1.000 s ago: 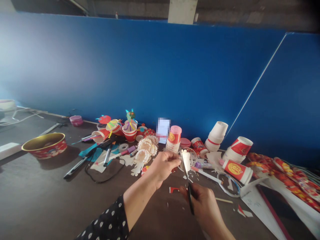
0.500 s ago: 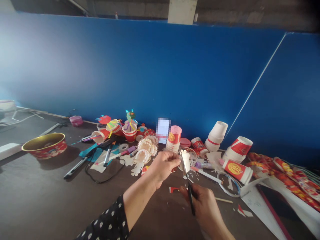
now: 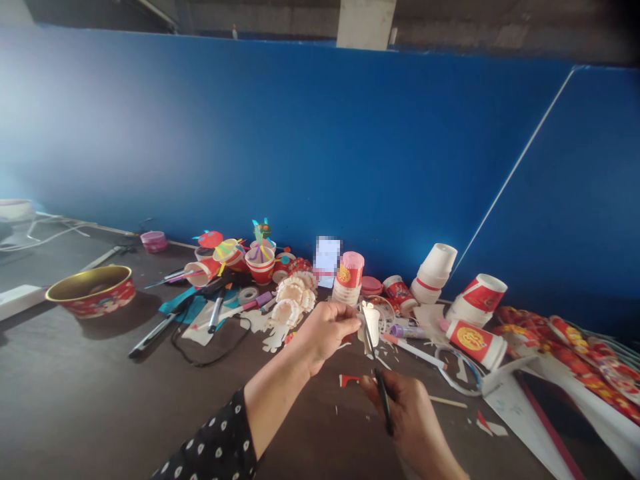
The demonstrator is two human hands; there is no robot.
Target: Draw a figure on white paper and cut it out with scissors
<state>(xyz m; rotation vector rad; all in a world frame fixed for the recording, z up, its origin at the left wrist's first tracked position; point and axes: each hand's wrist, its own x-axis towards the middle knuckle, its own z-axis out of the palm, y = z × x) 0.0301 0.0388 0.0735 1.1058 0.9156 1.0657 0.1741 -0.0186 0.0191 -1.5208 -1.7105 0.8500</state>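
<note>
Head view: found right hand (image 3: 417, 407) clamped around the dark handles of the scissors (image 3: 385, 400), blades pointing up and away, set against the left side of the white paper piece (image 3: 372, 327). Observed left hand (image 3: 325, 333) just left of the blades, grip drawn together at thumb and fingers; cannot tell whether closed on the paper's edge or merely beside it. Located white paper piece ahead of both hands, lobed along its top; unclear whether resting on the tabletop (image 3: 150, 400) or held above. Judged chief hazard: a nick to the left fingertips, from blades so near. Judged also possible: a tear or stray cut in thin paper, from a loose hold or twisted blades; a toppled stack of cups (image 3: 350, 280) just behind, from overreaching. Compared with one second earlier: found left hand practically unmoved, scissors slightly more slanted, handles marginally lower and farther right.
</note>
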